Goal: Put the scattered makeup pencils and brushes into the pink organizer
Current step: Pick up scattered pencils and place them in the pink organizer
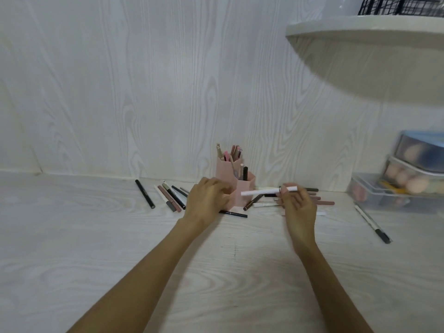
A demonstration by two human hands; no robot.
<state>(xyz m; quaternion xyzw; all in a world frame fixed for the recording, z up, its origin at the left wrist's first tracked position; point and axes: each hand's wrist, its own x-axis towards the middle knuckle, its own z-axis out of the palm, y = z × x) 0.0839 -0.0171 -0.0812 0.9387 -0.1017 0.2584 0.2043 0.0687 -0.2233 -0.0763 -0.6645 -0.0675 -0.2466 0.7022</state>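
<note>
The pink organizer (245, 186) stands at the back of the table against the wall, with several pencils upright in its cups. My left hand (207, 203) grips its lower left side. My right hand (299, 207) pinches a white pencil (262, 191), held level just right of the organizer and above the table. Several pencils (171, 197) lie scattered left of the organizer, and a black one (144, 193) lies apart further left. A thin black pencil (234, 213) lies in front. More pencils (319, 200) lie right of the organizer, partly hidden by my right hand.
A white pencil with a dark cap (372, 223) lies far right. Clear plastic boxes (398, 186) with makeup sponges stand at the right edge. A white rounded shelf (365, 30) juts out overhead, with a black wire basket (398, 6) on it. The table (96, 236) is pale woodgrain.
</note>
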